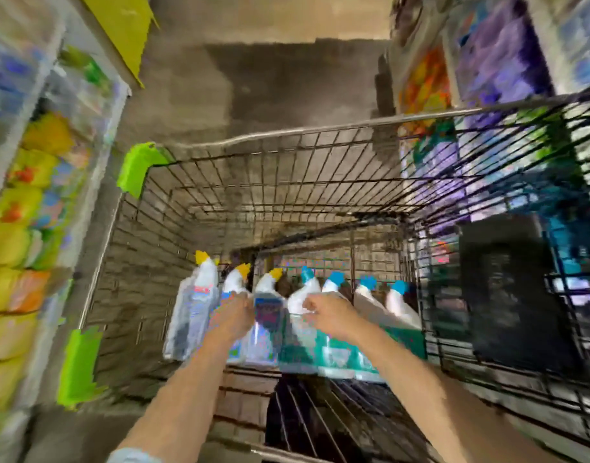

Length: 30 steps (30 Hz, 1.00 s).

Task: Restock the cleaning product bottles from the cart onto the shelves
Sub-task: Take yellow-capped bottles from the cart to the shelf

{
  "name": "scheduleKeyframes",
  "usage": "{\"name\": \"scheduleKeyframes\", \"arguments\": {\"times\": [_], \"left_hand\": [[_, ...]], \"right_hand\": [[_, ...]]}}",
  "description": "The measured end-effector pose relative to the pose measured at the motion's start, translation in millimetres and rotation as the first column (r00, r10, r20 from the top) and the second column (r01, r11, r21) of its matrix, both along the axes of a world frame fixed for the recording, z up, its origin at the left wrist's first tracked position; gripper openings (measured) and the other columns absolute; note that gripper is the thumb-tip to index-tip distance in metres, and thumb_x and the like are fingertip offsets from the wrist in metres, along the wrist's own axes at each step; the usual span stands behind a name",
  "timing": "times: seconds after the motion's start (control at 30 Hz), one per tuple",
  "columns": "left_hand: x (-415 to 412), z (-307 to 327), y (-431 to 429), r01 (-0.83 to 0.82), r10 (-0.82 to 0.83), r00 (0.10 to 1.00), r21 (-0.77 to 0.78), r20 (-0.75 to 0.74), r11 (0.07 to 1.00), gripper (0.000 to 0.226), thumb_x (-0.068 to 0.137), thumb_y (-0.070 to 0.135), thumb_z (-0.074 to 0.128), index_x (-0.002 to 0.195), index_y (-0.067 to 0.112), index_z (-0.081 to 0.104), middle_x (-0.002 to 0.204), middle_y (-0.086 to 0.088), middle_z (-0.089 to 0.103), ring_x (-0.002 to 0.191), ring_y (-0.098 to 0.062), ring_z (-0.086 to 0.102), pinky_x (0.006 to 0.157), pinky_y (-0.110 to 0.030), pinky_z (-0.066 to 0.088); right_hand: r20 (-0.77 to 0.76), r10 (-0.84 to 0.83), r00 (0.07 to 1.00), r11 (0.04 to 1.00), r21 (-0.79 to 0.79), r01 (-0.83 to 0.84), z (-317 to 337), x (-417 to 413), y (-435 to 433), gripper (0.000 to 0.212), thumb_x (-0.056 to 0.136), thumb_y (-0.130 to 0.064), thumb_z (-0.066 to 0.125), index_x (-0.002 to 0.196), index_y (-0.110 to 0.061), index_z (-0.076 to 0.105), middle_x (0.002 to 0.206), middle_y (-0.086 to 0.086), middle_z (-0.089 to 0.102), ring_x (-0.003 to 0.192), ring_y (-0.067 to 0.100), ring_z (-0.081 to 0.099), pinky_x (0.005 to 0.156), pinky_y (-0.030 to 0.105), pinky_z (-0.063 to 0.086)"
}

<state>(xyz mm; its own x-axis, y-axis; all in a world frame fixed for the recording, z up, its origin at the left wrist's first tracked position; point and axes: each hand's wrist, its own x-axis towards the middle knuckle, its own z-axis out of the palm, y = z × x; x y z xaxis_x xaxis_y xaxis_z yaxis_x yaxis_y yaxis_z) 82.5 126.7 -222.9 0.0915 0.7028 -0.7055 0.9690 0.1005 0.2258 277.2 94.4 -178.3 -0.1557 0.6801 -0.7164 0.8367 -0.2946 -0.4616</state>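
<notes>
We've got our left hand [231,312] curled round a yellow-capped bottle [235,283], right hand [323,314] gripping a blue-capped bottle [305,292] at its 3 o'clock.

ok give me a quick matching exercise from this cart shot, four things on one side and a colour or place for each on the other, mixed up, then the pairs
Things
1. caps on the three left bottles
2. caps on the four right bottles
3. cart corner guard
4. right hand

Colour or place
a. bright green
b. curled on a white bottle
c. yellow
d. blue

Pairs: 1-c, 2-d, 3-a, 4-b
</notes>
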Motion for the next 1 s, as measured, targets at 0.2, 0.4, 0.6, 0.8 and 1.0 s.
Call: {"name": "scheduleKeyframes", "arguments": {"times": [0.2,0.4,0.6,0.8,1.0], "left_hand": [[-2.6,-49.0,39.3,-0.037,0.036,0.999,0.064,0.016,0.997,0.043,0.092,0.015,0.047,0.131,-0.004,0.047,0.137,-0.019,0.044,0.124,-0.034,0.045,0.102,-0.036,0.033],[-1.6,-96.3,60.9,0.062,-0.050,0.992,0.100,-0.117,0.993,0.036,0.081,0.017,0.067,0.108,-0.003,0.056,0.105,-0.021,0.057,0.096,-0.039,0.058,0.078,-0.039,0.047],[-5.2,-121.1,77.3,0.059,-0.061,0.978,-0.015,-0.198,0.998,0.054,0.088,0.016,0.057,0.133,-0.003,0.031,0.132,-0.021,0.041,0.124,-0.037,0.042,0.100,-0.041,0.038],[-5.5,-126.3,87.0,0.100,-0.110,0.956,-0.053,-0.273,0.994,0.056,0.088,0.020,0.061,0.132,-0.001,0.034,0.134,-0.022,0.038,0.127,-0.035,0.039,0.104,-0.038,0.034],[-3.3,-106.9,89.2,0.069,-0.073,0.985,-0.030,-0.155,0.997,0.044,0.092,0.009,0.051,0.133,0.005,0.035,0.125,-0.023,0.052,0.117,-0.038,0.051,0.087,-0.040,0.043]], "right_hand": [[-0.077,-0.176,0.981,0.984,-0.049,0.172,-81.0,-45.4,25.1,0.006,0.090,-0.015,0.055,0.087,-0.010,0.057,0.091,0.020,0.063,0.087,0.028,0.056,0.061,0.028,0.023],[-0.131,-0.421,0.898,0.905,-0.129,0.405,-144.7,-71.2,44.0,0.025,0.088,-0.005,0.059,0.113,-0.002,0.054,0.113,0.019,0.059,0.109,0.030,0.055,0.084,0.026,0.039],[-0.036,-0.458,0.888,0.878,-0.174,0.446,-167.5,-87.3,48.6,0.046,0.088,-0.021,0.056,0.131,-0.007,0.044,0.122,0.019,0.058,0.106,0.036,0.059,0.087,0.044,0.050],[0.010,-0.480,0.877,0.864,-0.165,0.475,-171.0,-94.6,51.2,0.045,0.084,-0.022,0.060,0.124,-0.006,0.045,0.119,0.017,0.060,0.109,0.035,0.057,0.089,0.043,0.050],[0.021,-0.469,0.883,0.864,-0.198,0.464,-170.7,-88.1,55.9,0.043,0.079,-0.019,0.063,0.119,-0.006,0.049,0.118,0.015,0.060,0.110,0.034,0.057,0.084,0.035,0.048]]}}
